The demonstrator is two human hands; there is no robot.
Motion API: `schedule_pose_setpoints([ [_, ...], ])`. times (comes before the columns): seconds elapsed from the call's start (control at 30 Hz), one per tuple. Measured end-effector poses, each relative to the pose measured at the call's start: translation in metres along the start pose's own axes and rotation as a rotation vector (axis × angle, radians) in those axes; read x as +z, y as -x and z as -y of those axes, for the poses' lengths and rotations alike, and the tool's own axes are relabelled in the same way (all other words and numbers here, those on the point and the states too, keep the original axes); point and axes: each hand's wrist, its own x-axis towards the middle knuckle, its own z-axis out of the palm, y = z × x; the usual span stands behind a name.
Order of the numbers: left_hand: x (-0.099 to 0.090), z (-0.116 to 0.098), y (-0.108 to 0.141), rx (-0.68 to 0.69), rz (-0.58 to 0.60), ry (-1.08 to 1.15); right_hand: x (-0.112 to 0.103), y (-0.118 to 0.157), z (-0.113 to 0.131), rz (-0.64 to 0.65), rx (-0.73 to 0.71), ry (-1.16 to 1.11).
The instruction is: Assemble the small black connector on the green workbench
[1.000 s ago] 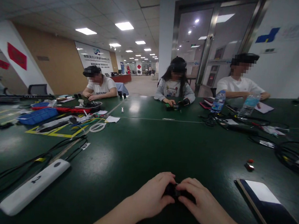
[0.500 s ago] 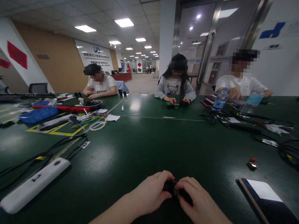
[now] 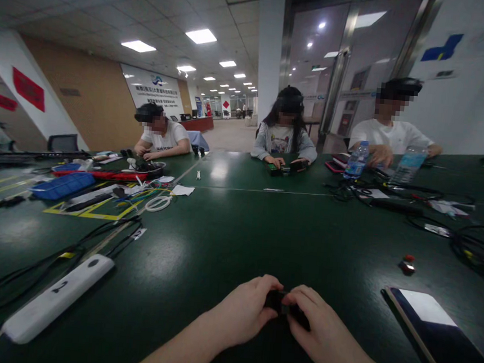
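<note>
Just above the near part of the dark green table (image 3: 220,242), both of my hands hold a small black object (image 3: 274,301). Its kind cannot be made out, since fingers cover much of it. My left hand (image 3: 248,309) is closed on its left end, thumb below and fingers above. On the other end, my right hand (image 3: 316,323) pinches with thumb and fingertips. A small dark grey piece shows in the gap between the two hands. To the right of my right hand lies a phone or tablet (image 3: 443,346) with a lit patch on its screen.
A white power strip (image 3: 57,300) marked 2 lies left, with black cables. A small red and silver part (image 3: 407,265) sits beyond the phone. Further off are a blue tray (image 3: 63,186), a coiled white cable (image 3: 158,203) and water bottles (image 3: 357,160). Several people sit around the table.
My hands stay almost in place, still closed on the black object. The small piece between my fingertips looks slightly turned.
</note>
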Motion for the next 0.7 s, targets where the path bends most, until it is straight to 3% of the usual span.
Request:
schedule_pose_setpoints([
  [0.13,0.001,0.003,0.000,-0.004,-0.005,-0.005,-0.004,-0.002,-0.002,-0.025,0.081,-0.147],
  [0.23,0.001,0.004,0.000,-0.024,-0.004,0.011,-0.016,-0.001,-0.017,-0.087,0.195,-0.414],
  [0.4,-0.003,0.006,0.000,-0.058,0.020,0.087,-0.045,-0.001,-0.048,-0.573,0.602,-0.738],
  [0.47,-0.004,0.008,0.000,-0.066,0.034,0.110,-0.047,-0.001,-0.054,-0.658,0.653,-0.809],
  [0.7,-0.004,0.012,0.001,-0.036,0.016,0.101,-0.034,-0.001,-0.057,-0.535,0.630,-0.743],
])
